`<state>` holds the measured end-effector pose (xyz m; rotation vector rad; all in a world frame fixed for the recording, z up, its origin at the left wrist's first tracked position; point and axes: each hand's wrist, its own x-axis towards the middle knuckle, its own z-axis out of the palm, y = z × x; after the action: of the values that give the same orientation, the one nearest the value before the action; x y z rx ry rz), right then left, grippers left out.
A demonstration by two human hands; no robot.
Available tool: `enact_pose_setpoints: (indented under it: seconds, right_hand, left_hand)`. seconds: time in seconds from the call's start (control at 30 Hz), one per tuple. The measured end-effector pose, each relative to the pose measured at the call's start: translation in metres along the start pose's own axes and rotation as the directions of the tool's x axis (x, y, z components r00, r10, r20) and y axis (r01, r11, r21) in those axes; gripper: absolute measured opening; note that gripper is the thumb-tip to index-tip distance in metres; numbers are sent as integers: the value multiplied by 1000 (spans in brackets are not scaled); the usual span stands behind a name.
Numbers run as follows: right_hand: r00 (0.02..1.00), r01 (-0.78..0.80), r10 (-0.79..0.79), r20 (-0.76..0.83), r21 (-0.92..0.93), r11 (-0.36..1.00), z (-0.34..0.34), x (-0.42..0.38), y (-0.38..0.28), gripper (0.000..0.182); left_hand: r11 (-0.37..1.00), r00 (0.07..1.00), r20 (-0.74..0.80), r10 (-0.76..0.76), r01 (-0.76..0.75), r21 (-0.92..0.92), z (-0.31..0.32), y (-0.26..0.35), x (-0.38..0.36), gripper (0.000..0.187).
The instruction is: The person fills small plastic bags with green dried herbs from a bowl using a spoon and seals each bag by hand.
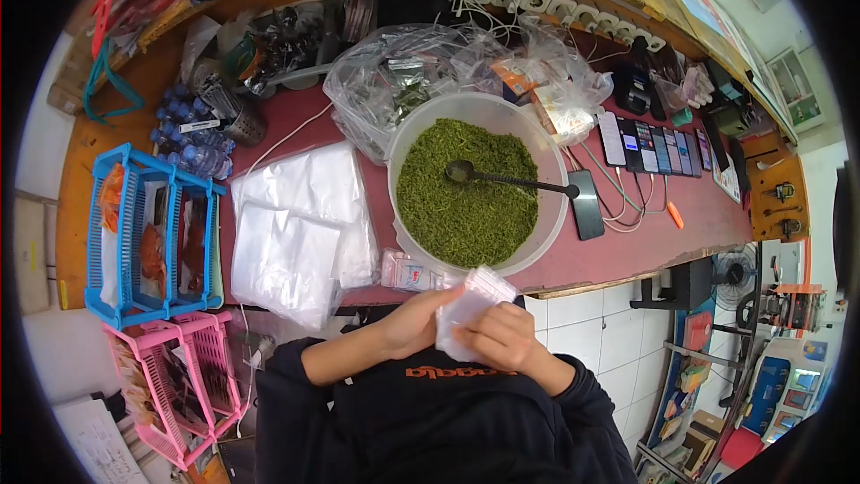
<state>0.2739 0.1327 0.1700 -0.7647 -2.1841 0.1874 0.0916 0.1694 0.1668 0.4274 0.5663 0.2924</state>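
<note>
A stack of small clear zip bags is held between both hands, just in front of the table edge. My left hand grips the stack from its left side. On the other side, the fingers of my right hand curl over the bags. Right behind them stands a round white plastic tub filled with chopped green herb. A black spoon lies on the herb, its handle reaching the tub's right rim. Beside the tub, near the edge, is a small pack with red print.
Large clear plastic bags lie left of the tub. Blue basket shelves and pink ones stand at far left. Filled plastic bags crowd the back. Several phones with cables, plus one dark phone, lie to the right.
</note>
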Motion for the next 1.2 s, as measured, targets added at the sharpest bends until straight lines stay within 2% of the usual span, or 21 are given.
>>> enact_pose_setpoints:
  seconds: [0.1, 0.2, 0.23, 0.37, 0.43, 0.47, 0.53, 0.57, 0.6, 0.67, 0.7, 0.73, 0.8, 0.83, 0.87, 0.93, 0.97, 1.03, 1.07, 1.13, 1.2]
  right_hand:
    - [996, 56, -53, 73, -51, 997, 4, 19, 0, 23]
    - [995, 77, -68, 78, -128, 989, -6, 39, 7, 26]
    - [991, 99, -88, 97, -116, 988, -9, 42, 11, 26]
    - [979, 140, -122, 162, -106, 985, -18, 47, 15, 27]
    - [981, -62, 32, 191, 154, 986, -25, 54, 12, 35]
    - [981, -58, 29, 191, 150, 987, -29, 56, 14, 35]
    - [968, -248, 245, 54, 48, 968, -39, 62, 23, 44]
    - [924, -377, 374, 81, 25, 926, -42, 69, 21, 45]
    - [924, -377, 374, 80, 24, 926, -42, 68, 22, 45]
    - [865, -425, 424, 267, -57, 903, -39, 64, 25, 46]
    - [856, -436, 419, 302, -12, 900, -39, 63, 21, 39]
    - [858, -432, 415, 304, -11, 902, -39, 62, 21, 39]
    - [892, -341, 350, 285, -82, 936, -40, 61, 21, 38]
    - [892, -340, 349, 286, -82, 937, -41, 62, 21, 38]
    - [881, -379, 378, 284, -51, 924, -42, 65, 22, 35]
    - [870, -417, 406, 280, -22, 909, -45, 68, 26, 33]
    - [858, -425, 412, 307, -25, 905, -47, 68, 29, 32]
    - [847, -431, 415, 331, -28, 902, -49, 74, 32, 32]
    - [845, -431, 406, 349, -7, 902, -52, 79, 32, 30]
    - [844, -429, 395, 364, 14, 903, -51, 82, 31, 29]
    - [847, -406, 384, 367, -18, 914, -45, 78, 33, 27]
  left_hand:
    - [985, 991, 84, 103, -89, -150, 9, 21, 3, 51]
    - [964, 990, 42, 135, -121, -238, 7, 38, 2, 53]
    - [980, 998, -33, 49, -55, -193, 5, 44, 0, 52]
    - [965, 998, -26, 52, -57, -256, 2, 40, 7, 41]
    - [955, 989, 34, 141, -127, -269, 9, 43, 9, 47]
    - [955, 989, 37, 145, -130, -267, 2, 38, 11, 47]
    - [940, 951, 247, 188, -102, -325, -15, 27, 17, 45]
    - [885, 907, 335, 255, -80, -459, -14, 23, 18, 43]
    - [885, 907, 336, 255, -79, -459, -12, 22, 16, 43]
    - [936, 991, 91, 103, -65, -345, -10, 19, 12, 43]
    - [835, 928, 312, 206, -1, -550, -17, 16, 18, 40]
    - [835, 927, 310, 210, -5, -551, -22, 12, 20, 40]
    - [858, 938, 289, 194, -19, -513, -22, 9, 21, 39]
    - [893, 973, 193, 128, -29, -449, -17, 12, 19, 38]
    - [893, 973, 193, 129, -29, -449, -11, 16, 16, 38]
    - [971, 992, 15, 127, -121, -208, -1, 24, 14, 32]
    - [971, 992, 16, 129, -123, -206, 2, 29, 14, 32]
    - [987, 987, 31, 158, -158, -4, 6, 38, 15, 34]
    - [987, 987, 31, 160, -160, -1, 4, 41, 17, 34]
    - [972, 986, 87, 143, -157, 175, 2, 47, 20, 39]
    - [961, 973, 51, 225, -230, 151, 13, 49, 23, 42]
